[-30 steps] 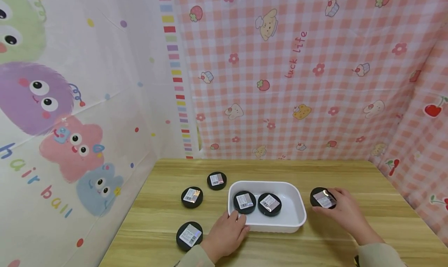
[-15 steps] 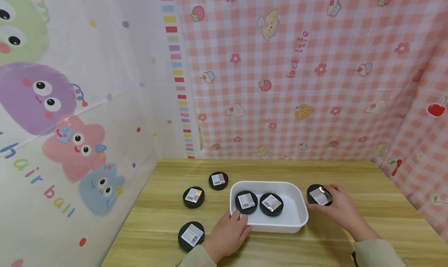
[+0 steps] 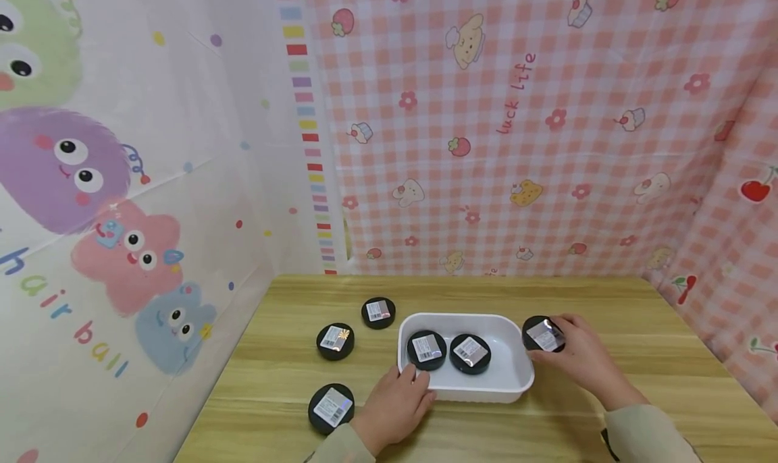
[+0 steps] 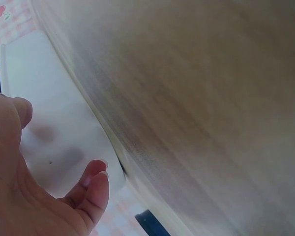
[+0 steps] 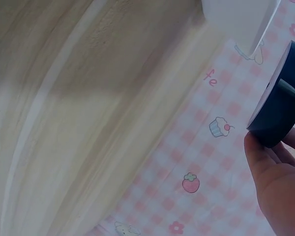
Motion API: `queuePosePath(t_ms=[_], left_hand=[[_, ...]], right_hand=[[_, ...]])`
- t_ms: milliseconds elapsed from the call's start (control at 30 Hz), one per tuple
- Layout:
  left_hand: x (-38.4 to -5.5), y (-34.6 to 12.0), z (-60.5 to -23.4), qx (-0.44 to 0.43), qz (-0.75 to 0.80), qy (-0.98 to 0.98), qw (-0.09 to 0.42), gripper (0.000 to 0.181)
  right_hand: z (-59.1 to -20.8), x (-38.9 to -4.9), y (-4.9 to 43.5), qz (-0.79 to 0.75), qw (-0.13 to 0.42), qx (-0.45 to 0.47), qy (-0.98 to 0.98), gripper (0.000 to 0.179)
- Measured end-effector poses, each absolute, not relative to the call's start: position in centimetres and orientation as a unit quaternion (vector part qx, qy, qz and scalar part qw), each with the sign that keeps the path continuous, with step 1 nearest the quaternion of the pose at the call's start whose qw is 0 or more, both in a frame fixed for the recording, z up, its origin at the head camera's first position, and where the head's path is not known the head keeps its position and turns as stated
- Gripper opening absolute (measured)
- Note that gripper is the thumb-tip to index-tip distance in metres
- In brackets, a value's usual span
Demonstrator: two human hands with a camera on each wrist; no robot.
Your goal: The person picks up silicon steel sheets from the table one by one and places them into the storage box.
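My right hand (image 3: 586, 358) pinches a flat round black case (image 3: 543, 335) with a white and silver label, just off the right end of a white plastic tray (image 3: 504, 395). In the right wrist view the same black case (image 5: 280, 96) is held on edge between thumb and fingers, its side showing a small pale mark. At the tray's near left corner my left hand (image 3: 395, 405) grips the rim. The left wrist view shows that hand (image 4: 39, 196) bent against the tray wall (image 4: 54, 93). Two similar cases (image 3: 427, 350) lie side by side in the tray's left and middle part.
Left of the tray, three more black cases lie label up on the wooden table (image 3: 261, 395): one at the back (image 3: 378, 313), one in the middle (image 3: 335, 341) and one in front (image 3: 331, 407). A pink checked cloth (image 3: 486, 146) hangs behind.
My right hand has carried the black case left and slightly back, from beside the tray to close by its right rim. My left hand and the tray have stayed in place.
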State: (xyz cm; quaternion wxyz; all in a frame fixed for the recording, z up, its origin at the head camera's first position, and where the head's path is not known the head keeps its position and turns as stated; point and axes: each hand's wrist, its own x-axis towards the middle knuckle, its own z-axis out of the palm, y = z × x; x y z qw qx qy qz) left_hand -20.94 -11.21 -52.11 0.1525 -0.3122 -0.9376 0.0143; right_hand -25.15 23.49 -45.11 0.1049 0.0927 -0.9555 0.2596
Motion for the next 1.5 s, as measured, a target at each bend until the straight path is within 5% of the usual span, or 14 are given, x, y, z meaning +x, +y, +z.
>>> queuePosePath(t_ms=[1500], left_hand=[[-21.0, -11.1, -52.2, -0.301, 0.001, -0.944, 0.131, 0.026]], right_hand=[[-43.6, -27.4, 19.3, 0.246, 0.025, 0.149, -0.957, 0.090]])
